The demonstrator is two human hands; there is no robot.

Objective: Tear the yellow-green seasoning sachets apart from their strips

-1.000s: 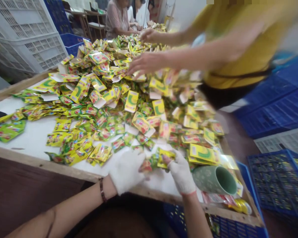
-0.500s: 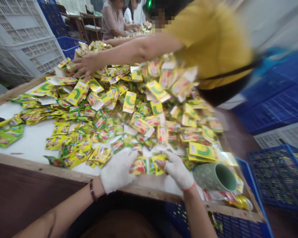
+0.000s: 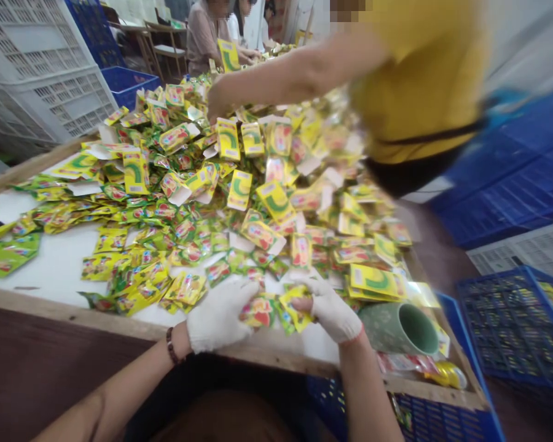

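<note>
Both my hands wear white gloves and work near the table's front edge. My left hand (image 3: 223,314) is closed on a yellow-green sachet (image 3: 260,310) with a red fruit print. Between thumb and fingers, my right hand (image 3: 334,310) grips yellow sachets (image 3: 295,309), their lower ends pointing down. The two held groups are close to each other. Left of my left hand lies a stack of yellow sachets (image 3: 184,290). A big heap of small yellow boxes (image 3: 239,189) and green sachets (image 3: 184,228) spreads beyond my hands.
A green cup (image 3: 382,328) lies on its side at the right, beside a yellow bottle (image 3: 447,374). A co-worker in a yellow shirt (image 3: 419,92) leans over the heap. White crates (image 3: 74,98) stand at left, blue crates (image 3: 511,325) at right. The table has a wooden rim (image 3: 74,316).
The co-worker's arm has drawn back to the right, and several yellow boxes have shifted on the heap. My hands stay nearly in place; the sachets in them have tilted slightly.
</note>
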